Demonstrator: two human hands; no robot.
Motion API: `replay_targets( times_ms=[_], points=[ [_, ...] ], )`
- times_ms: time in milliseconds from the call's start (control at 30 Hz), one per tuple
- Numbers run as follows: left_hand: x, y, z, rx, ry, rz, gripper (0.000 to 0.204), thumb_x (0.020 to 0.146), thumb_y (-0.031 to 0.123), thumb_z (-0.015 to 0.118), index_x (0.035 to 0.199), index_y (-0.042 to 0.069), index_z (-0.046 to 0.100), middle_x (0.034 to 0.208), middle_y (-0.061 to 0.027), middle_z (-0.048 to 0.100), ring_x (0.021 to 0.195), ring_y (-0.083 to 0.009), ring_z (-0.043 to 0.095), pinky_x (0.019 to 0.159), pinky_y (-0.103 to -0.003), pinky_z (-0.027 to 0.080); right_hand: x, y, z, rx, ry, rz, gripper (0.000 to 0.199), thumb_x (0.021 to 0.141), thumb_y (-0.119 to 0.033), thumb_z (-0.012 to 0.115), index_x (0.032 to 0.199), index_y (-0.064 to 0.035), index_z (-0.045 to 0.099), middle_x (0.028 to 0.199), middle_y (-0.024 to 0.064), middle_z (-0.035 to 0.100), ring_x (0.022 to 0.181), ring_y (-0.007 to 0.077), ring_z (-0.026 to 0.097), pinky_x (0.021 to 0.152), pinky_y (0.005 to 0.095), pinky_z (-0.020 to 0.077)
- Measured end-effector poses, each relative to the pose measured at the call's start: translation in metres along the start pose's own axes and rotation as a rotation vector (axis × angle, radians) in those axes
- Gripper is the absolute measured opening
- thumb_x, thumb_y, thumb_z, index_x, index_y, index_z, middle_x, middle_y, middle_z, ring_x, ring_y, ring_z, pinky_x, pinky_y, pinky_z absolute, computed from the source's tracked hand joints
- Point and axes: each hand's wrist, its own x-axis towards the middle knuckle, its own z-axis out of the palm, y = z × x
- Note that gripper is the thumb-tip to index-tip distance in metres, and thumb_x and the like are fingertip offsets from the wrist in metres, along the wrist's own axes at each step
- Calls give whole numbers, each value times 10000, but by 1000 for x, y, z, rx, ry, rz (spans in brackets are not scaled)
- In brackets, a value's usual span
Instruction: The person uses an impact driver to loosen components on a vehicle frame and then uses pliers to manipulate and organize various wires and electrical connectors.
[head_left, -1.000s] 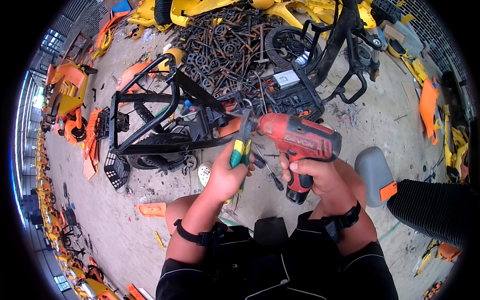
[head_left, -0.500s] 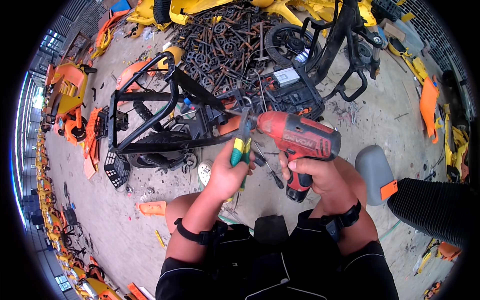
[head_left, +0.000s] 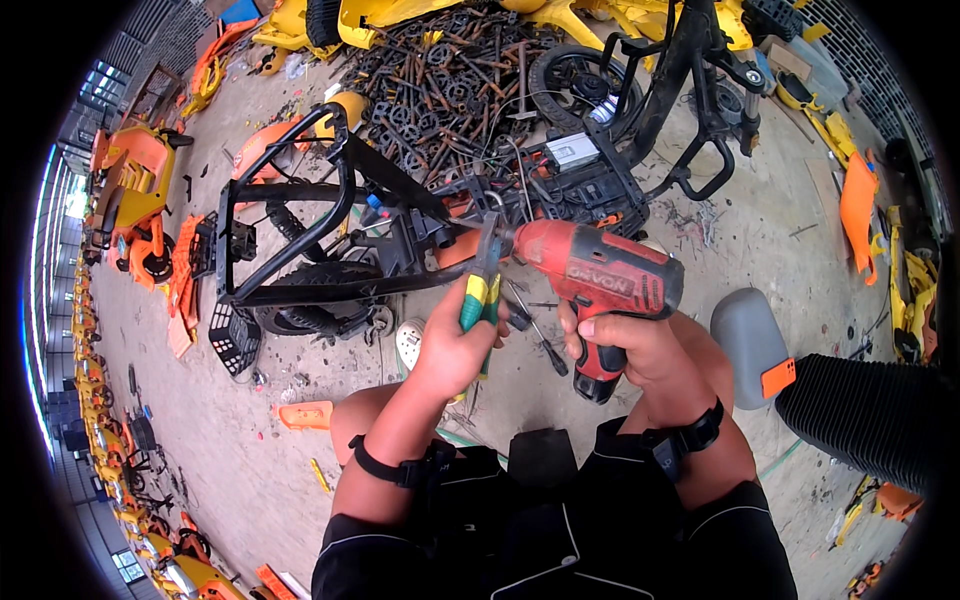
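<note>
Head view: pliers (head_left: pixel 483 285) are gripped upright in the left hand (head_left: pixel 452 345) and a red drill (head_left: pixel 600 285) in the right hand (head_left: pixel 625 345), its nose aimed left at the black frame (head_left: pixel 330 240) just beyond.

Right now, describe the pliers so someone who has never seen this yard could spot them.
Start at the black scooter frame on the concrete. At its near end, the left hand holds the pliers upright beside the red drill; only they have green-and-yellow handles.
</note>
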Motion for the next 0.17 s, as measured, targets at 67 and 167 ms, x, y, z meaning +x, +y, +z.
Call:
replay_targets(
  times_ms=[67,167],
  points=[
    [-1,1,1,10,11,4,485,815,-43,434,1291,17,505,1029,-75,619,887,-172,629,776,-341,549,-1,-1,0,14,-3,5,492,789,-75,703,1256,7,571,937,116,663,710,201,659,678,355,554],
    [-1,0,3,-39,29,30,486,832,-54,453,1309,19,512,983,-64,626,835,-158,631,737,-307,542,-1,-2,1,13,-7,-2,493,791,-76,705,1258,6,570,936,115,663,711,202,660,680,356,555]
  ],
)
